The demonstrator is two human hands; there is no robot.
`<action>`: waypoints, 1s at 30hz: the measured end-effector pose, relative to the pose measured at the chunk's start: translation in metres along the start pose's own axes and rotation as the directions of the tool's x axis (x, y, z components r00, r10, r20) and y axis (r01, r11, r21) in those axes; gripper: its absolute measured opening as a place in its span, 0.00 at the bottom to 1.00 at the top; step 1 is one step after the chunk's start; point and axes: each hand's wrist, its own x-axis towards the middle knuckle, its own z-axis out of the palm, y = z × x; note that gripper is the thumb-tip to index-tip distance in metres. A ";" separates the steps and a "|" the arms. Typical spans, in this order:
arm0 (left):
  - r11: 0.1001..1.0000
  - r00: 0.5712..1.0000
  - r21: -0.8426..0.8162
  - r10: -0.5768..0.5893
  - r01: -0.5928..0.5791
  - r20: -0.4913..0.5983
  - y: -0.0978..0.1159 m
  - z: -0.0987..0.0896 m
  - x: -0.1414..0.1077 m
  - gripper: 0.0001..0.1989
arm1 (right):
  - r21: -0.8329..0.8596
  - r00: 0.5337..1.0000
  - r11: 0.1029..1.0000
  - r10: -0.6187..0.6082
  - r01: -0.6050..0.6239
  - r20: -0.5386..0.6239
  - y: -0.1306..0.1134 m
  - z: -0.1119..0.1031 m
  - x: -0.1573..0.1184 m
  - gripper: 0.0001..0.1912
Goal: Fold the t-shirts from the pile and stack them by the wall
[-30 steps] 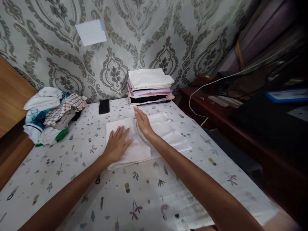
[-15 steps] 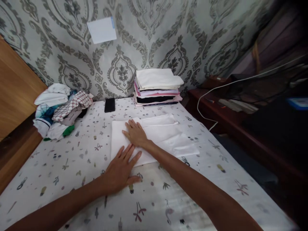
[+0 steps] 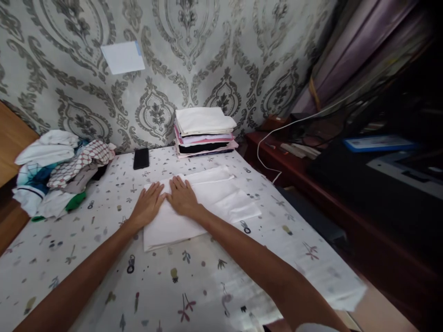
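A white garment, partly folded, lies flat on the patterned bed sheet. Its narrower folded parts stretch to the right. My left hand rests on its left far corner, fingers stretched out and palm down. Right beside it, my right hand presses flat on the cloth near the far edge, fingers extended. The thumbs almost meet. Neither hand grips anything.
Against the wall stands a stack of folded clothes. A black phone lies left of it. Crumpled clothes are heaped at the far left. On the right, a white cable hangs over a dark red wooden desk.
My left hand has moved from the garment's near left edge up to its far left corner, next to my right hand. The view has turned to the right.
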 end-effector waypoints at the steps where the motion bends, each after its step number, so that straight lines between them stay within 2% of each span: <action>1: 1.000 1.000 -0.014 -0.006 0.006 0.004 -0.003 0.004 0.000 0.26 | -0.003 1.000 1.000 -0.003 0.003 -0.006 0.000 -0.001 -0.001 0.35; 3: 0.997 0.999 -0.073 -0.016 0.012 -0.051 -0.005 0.006 -0.003 0.27 | 0.017 1.000 1.000 0.001 -0.001 0.006 -0.001 -0.005 -0.001 0.34; 5: 0.976 0.981 -0.208 -0.103 0.067 -0.167 -0.002 0.001 -0.011 0.29 | 0.083 0.999 0.996 0.035 -0.037 0.029 -0.002 -0.011 0.000 0.33; 7: 0.880 0.924 -0.441 -0.303 0.177 -0.235 0.005 -0.009 -0.022 0.31 | 0.200 0.997 0.976 0.080 -0.082 0.019 -0.003 -0.017 0.003 0.32; 8: 0.789 0.883 -0.567 -0.418 0.237 -0.212 0.009 -0.015 -0.028 0.31 | 0.273 0.995 0.957 0.102 -0.096 -0.006 -0.004 -0.020 0.005 0.31; 9: 0.676 0.845 -0.675 -0.514 0.295 -0.145 0.014 -0.022 -0.035 0.30 | 0.344 0.991 0.933 0.126 -0.104 -0.041 -0.004 -0.021 0.006 0.31; 11: 0.454 0.806 -0.795 -0.588 0.402 0.072 0.024 -0.035 -0.047 0.28 | 0.440 0.980 0.890 0.178 -0.120 -0.092 -0.005 -0.022 0.009 0.31; 13: 0.303 0.784 -0.799 -0.541 0.520 0.305 0.036 -0.044 -0.055 0.26 | 0.464 0.967 0.872 0.230 -0.157 -0.106 -0.005 -0.020 0.010 0.32; 15: 0.230 0.753 -0.766 -0.486 0.601 0.445 0.051 -0.048 -0.058 0.26 | 0.458 0.960 0.870 0.258 -0.182 -0.108 -0.004 -0.017 0.010 0.31; 17: 0.200 0.749 -0.775 -0.482 0.600 0.455 0.066 -0.049 -0.057 0.29 | 0.461 0.958 0.869 0.260 -0.179 -0.117 -0.004 -0.015 0.009 0.30; 20: 0.217 0.785 -0.833 -0.514 0.509 0.346 0.090 -0.054 -0.055 0.34 | 0.481 0.957 0.860 0.261 -0.170 -0.129 -0.010 -0.014 0.009 0.27; 24: 0.269 0.818 -0.862 -0.521 0.430 0.245 0.111 -0.071 -0.058 0.37 | 0.541 0.954 0.824 0.275 -0.167 -0.123 -0.026 -0.013 0.010 0.27; 27: 0.303 0.843 -0.862 -0.489 0.405 0.224 0.120 -0.079 -0.056 0.35 | 0.622 0.947 0.768 0.295 -0.156 -0.126 -0.034 -0.010 0.009 0.24; 30: 0.331 0.866 -0.861 -0.451 0.386 0.216 0.132 -0.080 -0.044 0.31 | 0.724 0.923 0.671 0.362 -0.160 -0.131 -0.028 -0.008 0.009 0.22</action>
